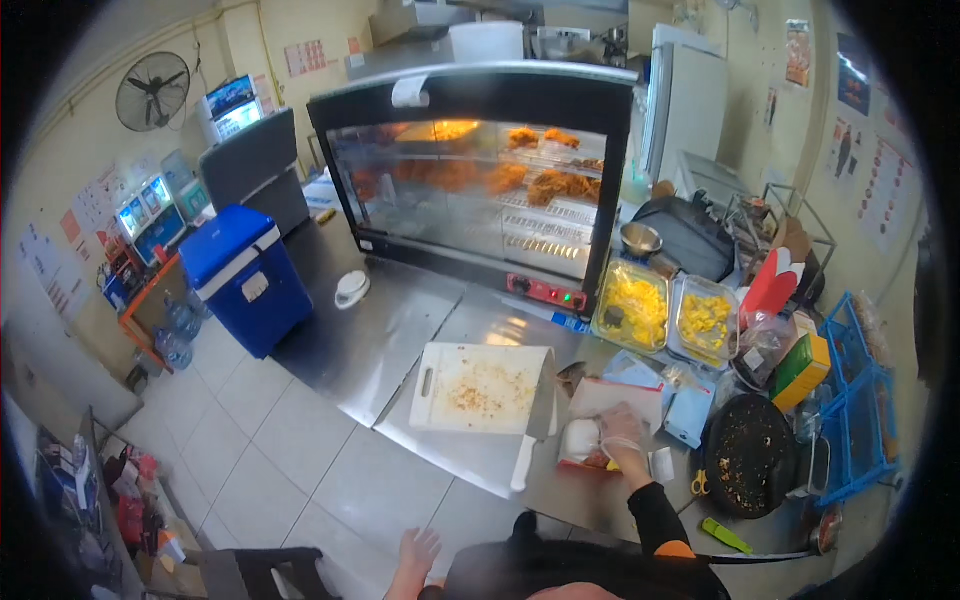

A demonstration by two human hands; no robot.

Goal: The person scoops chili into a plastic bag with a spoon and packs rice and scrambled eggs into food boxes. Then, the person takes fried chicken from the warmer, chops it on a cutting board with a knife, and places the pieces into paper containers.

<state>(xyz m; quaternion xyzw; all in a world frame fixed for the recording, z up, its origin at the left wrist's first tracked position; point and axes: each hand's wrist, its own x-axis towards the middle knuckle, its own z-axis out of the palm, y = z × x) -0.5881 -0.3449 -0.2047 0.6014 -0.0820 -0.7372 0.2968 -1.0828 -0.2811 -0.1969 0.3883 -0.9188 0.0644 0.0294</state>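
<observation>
My right hand (622, 427), in a clear plastic glove, is over an opened red and white food box (591, 469) on the steel counter. Its fingertips are hard to make out against the raised white lid, so whether they grip anything is unclear. Inside the box sit a white rounded item (581, 439) and some brown and yellow food partly covered by the hand. My left hand (418, 551) is bare, fingers spread, in front of the counter edge and holding nothing. Left of the box lies a crumb-covered white cutting board (480, 390) with a white-handled knife (525, 457) across its right edge.
Behind the board stands a glass warming cabinet (472, 187) of fried food. Two trays of yellow food (634, 304) are at its right. Nearer me are a black round pan (750, 457), yellow scissors (700, 484) and a green-handled tool (726, 535). A blue cooler (247, 285) stands left.
</observation>
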